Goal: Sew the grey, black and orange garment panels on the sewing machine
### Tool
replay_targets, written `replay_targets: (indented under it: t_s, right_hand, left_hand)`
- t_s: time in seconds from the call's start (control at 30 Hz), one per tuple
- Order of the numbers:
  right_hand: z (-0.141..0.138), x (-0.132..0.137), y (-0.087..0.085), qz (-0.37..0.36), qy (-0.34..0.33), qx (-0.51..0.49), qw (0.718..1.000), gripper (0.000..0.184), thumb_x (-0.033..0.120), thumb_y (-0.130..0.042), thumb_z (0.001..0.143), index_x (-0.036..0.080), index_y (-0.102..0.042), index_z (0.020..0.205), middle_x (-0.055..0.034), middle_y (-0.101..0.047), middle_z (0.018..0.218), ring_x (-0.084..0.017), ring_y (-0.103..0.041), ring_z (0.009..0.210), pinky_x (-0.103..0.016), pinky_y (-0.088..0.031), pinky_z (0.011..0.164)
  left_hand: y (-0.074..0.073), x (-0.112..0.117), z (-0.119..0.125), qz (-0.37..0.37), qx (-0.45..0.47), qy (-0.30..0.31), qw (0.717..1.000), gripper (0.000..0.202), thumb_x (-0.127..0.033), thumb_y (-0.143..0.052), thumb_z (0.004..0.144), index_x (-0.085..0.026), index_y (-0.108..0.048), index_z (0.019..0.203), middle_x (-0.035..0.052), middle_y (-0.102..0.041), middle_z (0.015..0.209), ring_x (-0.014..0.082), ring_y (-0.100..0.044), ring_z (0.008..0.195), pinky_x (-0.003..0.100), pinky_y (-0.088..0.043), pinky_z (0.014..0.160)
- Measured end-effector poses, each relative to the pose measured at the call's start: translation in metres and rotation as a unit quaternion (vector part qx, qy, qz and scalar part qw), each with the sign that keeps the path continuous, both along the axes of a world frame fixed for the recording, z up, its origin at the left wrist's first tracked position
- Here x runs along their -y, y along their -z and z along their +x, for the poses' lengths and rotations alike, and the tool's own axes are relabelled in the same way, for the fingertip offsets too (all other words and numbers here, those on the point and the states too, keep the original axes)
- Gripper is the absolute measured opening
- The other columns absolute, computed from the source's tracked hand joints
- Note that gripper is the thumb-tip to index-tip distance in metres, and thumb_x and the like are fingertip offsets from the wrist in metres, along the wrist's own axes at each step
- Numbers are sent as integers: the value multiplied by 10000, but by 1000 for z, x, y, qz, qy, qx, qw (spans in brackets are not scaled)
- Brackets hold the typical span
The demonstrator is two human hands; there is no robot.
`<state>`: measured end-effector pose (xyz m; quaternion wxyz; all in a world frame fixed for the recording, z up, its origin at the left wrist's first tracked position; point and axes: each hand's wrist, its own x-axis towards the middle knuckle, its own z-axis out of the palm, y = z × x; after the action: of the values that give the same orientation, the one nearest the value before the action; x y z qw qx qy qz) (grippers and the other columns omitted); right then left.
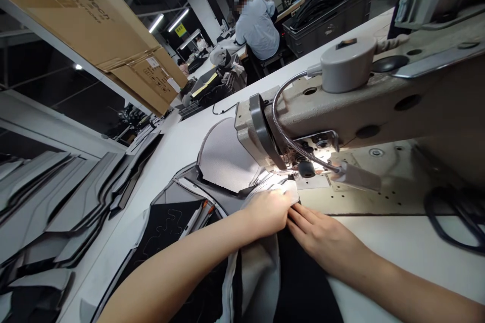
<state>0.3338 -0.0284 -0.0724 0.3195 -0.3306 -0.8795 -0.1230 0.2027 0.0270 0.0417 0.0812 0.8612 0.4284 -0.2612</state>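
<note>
- At far left, stacked grey fabric panels (76, 202) lie well apart from the hands; I'd leave them there so nothing drags on the cloth.
- Next, the fabric piece (227, 156) spreads over the white table (379, 242), grey and black, running up to the sewing machine (322, 111). Its bulk hangs toward the worker, so supporting that weight should spare the stitching line a tug.
- The left hand (267, 212) has its fingers curled in, seemingly pinching the pale edge (291, 193) just before the needle area. A light grip would serve best: steer, don't pull.
- Close beside it, the right hand (318, 232) has its fingers laid together, the tips tucked at that same edge; whether they pinch, I can't tell. They'd do well to align the layers flat while staying clear of the needle.
- Further right, the small lamp (358, 177) lights that spot, good for watching the edge.
- At far right, black handles (454, 222), probably scissors, sit safely aside.
</note>
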Motion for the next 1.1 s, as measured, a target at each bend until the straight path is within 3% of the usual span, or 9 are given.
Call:
replay_targets:
  t_s: [0.1,0.23,0.4,0.57,0.67,0.83,1.0,1.1]
  right_hand:
    - [5,-3,-1,-10,-4,8,1000,392,115,-494,744,48,-608,1113,-195,-611,1170,-278,-551,1099,-400,-457,903]
    - [15,3,-10,-48,-87,41,994,525,213,-539,704,69,-573,1207,-186,-559,1263,-311,-478,1192,-488,-364,1016]
    - [21,8,-16,-56,-120,27,991,487,195,-513,715,67,-599,1177,-154,-597,1222,-277,-506,1168,-432,-370,1028]
    - [26,1,-15,-79,-124,19,989,514,159,-514,688,93,-593,1191,-142,-590,1240,-265,-501,1181,-427,-393,1009]
    - [30,0,-22,-144,-165,1,976,538,184,-535,679,112,-581,1210,-136,-556,1288,-260,-440,1247,-419,-336,1065]
    - [32,3,-30,-286,-262,-2,922,561,164,-535,675,161,-569,1234,-74,-548,1310,-201,-420,1269,-343,-215,1134]
    - [23,8,-22,-302,-255,11,918,534,169,-476,776,84,-502,1303,-152,-499,1346,-254,-387,1294,-430,-212,1125]
    - [15,9,-21,-293,-238,6,926,446,154,-481,782,90,-572,1215,-160,-574,1243,-251,-441,1240,-433,-186,1130]
  left_hand:
    - [2,0,5,33,-10,4,999,304,-104,-450,784,-139,-530,1075,107,-620,970,257,-611,862,349,-505,705]
    - [3,5,12,88,-13,26,996,352,-97,-477,804,-88,-500,1155,141,-593,1048,279,-568,974,364,-500,771]
    - [2,13,16,78,-66,43,994,292,-95,-469,832,-52,-545,1110,152,-593,985,286,-569,926,363,-506,723]
    - [10,-3,5,64,23,14,998,353,-84,-460,801,-113,-517,1147,127,-578,1082,249,-573,970,349,-498,815]
    - [14,-7,4,46,68,-21,996,340,-64,-406,812,-145,-529,1119,107,-581,1075,211,-570,994,312,-489,836]
    - [2,1,8,60,22,-24,998,580,-81,-471,739,-84,-405,1316,162,-576,1127,285,-550,1022,393,-484,842]
    - [-6,-11,3,-13,132,11,991,458,-15,-386,728,-124,-590,1123,96,-611,1144,198,-539,1071,288,-423,946]
    - [2,-14,4,-27,101,3,995,372,-11,-369,747,-109,-625,999,103,-648,967,196,-588,913,278,-466,827]
